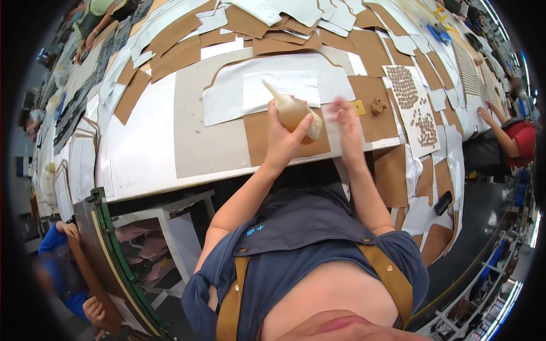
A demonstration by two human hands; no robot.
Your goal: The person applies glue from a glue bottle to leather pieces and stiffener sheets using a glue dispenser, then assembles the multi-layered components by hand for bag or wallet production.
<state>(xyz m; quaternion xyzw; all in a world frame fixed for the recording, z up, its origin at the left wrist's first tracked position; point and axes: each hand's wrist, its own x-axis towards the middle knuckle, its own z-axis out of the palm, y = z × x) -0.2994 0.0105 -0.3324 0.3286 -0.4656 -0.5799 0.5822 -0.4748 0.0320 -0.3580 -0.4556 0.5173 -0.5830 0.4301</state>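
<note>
My left hand (pixel 280 136) is wrapped round a translucent squeeze bottle (pixel 291 112) of amber liquid, its pale tapered nozzle tilted up to the left. My right hand (pixel 344 122) hovers just right of the bottle, apart from it; motion smears its fingers. Beneath the hands lies a brown sheet piece (pixel 257 142) on the table's grey board (pixel 193 142). Beyond it a white shaped panel (pixel 219 94) with a brown edge carries a smaller white sheet (pixel 256 91). A small yellow square (pixel 358 107) and a crumpled brown lump (pixel 377 106) sit near my right hand.
A white board (pixel 420 116) with many small brown discs lies to the right. Brown and white cut pieces (pixel 284 28) pile along the far side. One person in a red top (pixel 518 142) works at far right, another in blue sleeves (pixel 52 238) at lower left.
</note>
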